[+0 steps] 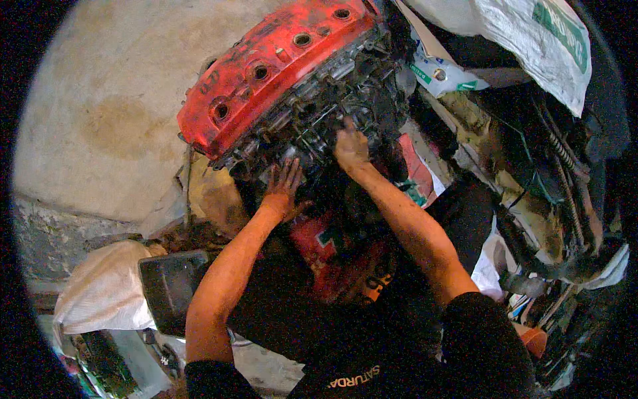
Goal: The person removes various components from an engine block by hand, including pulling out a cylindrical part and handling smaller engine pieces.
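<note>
A car engine [312,120] with a red valve cover [279,60] stands in front of me. Several round holes run along the cover's top. Dark, greasy pipes and fittings crowd the engine's near side. My left hand [284,187] lies against the lower part of that side, its fingers stretched and apart, gripping nothing that I can see. Farther right and a little higher, my right hand [351,147] is closed, its fingers curled in among the dark parts. Whatever those fingers hold is hidden in shadow.
Concrete floor [119,120] spreads to the left. A dark plastic tray [171,286] sits by a pale sack [103,289] at lower left. White printed sacks [531,46] hang at upper right, above a heap of metal scrap and hoses [565,179]. Red cloth [316,246] lies below the engine.
</note>
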The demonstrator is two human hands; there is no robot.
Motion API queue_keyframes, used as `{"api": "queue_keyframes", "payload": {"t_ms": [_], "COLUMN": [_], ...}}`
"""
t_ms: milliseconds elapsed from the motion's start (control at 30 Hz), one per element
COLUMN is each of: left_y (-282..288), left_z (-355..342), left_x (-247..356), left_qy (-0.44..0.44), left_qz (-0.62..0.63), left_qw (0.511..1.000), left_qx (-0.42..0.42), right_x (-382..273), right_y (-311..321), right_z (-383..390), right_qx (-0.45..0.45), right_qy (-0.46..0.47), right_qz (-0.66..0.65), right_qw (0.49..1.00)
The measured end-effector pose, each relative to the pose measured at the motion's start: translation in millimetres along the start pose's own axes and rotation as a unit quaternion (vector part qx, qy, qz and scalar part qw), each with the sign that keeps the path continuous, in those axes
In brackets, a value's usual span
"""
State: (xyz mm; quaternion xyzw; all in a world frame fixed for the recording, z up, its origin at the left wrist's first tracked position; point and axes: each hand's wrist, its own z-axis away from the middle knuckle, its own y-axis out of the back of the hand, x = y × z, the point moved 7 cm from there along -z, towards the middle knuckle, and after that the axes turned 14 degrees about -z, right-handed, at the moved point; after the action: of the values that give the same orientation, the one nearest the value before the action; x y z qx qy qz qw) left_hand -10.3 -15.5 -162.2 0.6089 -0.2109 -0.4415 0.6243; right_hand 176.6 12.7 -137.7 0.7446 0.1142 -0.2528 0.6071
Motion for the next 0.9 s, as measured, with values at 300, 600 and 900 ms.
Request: {"api": "queue_keyframes", "payload": {"t_ms": [300, 600, 900], "left_y": [-26.6, -42.9, -68.6], "left_z": [-13.7, -27.2, -23.2], "left_x": [2.8, 6.8, 1.1], "left_qy": [-0.009, 0.017, 0.050], "left_qz": [-0.029, -0.016, -0.074], "left_qw": [1.000, 0.998, 0.996], "left_qx": [0.003, -0.066, -0.002], "right_x": [42.0, 39.6, 105.8], "right_y": [-14.2, 15.8, -24.6], "right_z": [5.3, -11.2, 68.2], "right_qx": [-0.178, -0.036, -0.062], "right_qy": [0.042, -0.002, -0.212], "right_qz": [0.016, -0.103, -0.154], "right_qw": [0.983, 0.994, 0.963]}}
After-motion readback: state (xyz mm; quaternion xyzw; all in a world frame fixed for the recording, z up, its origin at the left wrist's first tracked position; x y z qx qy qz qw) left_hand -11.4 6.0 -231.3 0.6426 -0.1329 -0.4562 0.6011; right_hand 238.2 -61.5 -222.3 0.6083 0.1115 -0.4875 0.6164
